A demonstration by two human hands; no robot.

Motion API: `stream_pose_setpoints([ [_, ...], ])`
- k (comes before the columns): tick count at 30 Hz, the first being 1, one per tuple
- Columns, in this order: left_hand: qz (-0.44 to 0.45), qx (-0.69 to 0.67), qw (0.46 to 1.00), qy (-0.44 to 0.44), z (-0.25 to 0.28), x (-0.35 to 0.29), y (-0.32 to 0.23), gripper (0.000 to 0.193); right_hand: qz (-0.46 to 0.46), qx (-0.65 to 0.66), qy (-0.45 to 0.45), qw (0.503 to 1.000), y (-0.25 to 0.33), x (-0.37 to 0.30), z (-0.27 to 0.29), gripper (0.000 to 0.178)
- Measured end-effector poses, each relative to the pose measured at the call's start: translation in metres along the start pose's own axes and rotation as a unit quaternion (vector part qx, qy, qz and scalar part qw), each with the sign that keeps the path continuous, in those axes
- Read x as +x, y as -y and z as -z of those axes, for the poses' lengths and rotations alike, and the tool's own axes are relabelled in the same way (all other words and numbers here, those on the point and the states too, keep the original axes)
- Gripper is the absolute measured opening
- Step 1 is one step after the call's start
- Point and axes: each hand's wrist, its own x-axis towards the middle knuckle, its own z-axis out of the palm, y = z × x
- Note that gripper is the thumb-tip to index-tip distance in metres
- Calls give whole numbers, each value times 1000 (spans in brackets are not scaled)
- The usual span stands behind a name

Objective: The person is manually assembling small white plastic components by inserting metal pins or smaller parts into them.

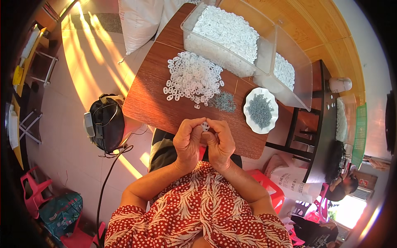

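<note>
Both hands meet in front of me at the near edge of a brown wooden table [144,89]. Between their fingertips is a small white plastic piece with holes [205,126]. My left hand [188,142] pinches it from one side and my right hand [220,144] from the other. Whether a nail sits in it is too small to tell. Beyond my hands lies a loose pile of similar white pieces [192,76]. Beside that pile is a small heap of grey nails [223,102]. A white scalloped plate [250,93] to the right holds many more nails.
Clear plastic bins [223,62] full of white pieces stand at the table's far side. White sacks [138,25] rest on the floor behind. A black bag [108,124] and a black cable [101,190] are at the left. Another person [345,188] is at the far right.
</note>
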Motion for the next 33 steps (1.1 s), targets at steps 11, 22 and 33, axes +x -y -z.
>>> stream_pose_setpoints([
  [11,-70,84,994,-28,-5,1,-3,14,138,-72,3,988,-1,11,2,28],
  [22,-86,65,994,-30,-8,0,-5,14,171,-95,-9,981,-1,10,-1,31],
  [33,-92,98,991,-28,-6,0,-12,14,115,-65,-13,991,8,7,-1,26],
])
